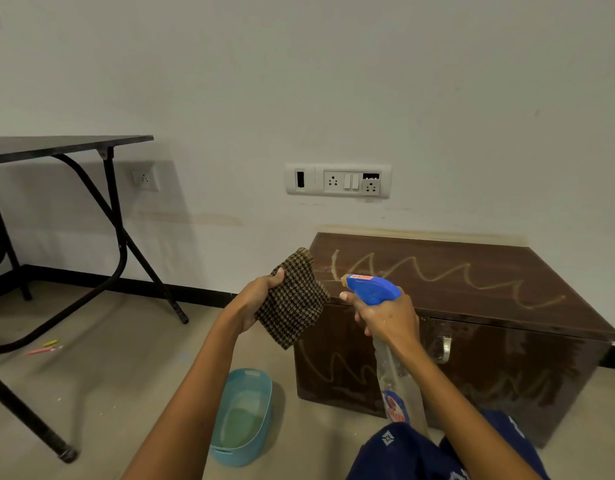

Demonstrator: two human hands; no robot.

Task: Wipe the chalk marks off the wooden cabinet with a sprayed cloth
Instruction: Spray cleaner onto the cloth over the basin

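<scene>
Cloth [294, 299] pinched by left hand [261, 296]; right hand [389, 317] grips spray bottle [375, 289].

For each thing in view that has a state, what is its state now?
cloth: held up, gripped by the left hand.
spray bottle: gripped by the right hand, nozzle toward the cloth.
wooden cabinet: lid closed, chalk marks on top and front.
blue basin: on the floor, some liquid inside.

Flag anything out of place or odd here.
Yellow chalk zigzags run across lid and front of the wooden cabinet. Loose chalk sticks lie on the floor under the table. Nothing looks spilled or broken.
</scene>
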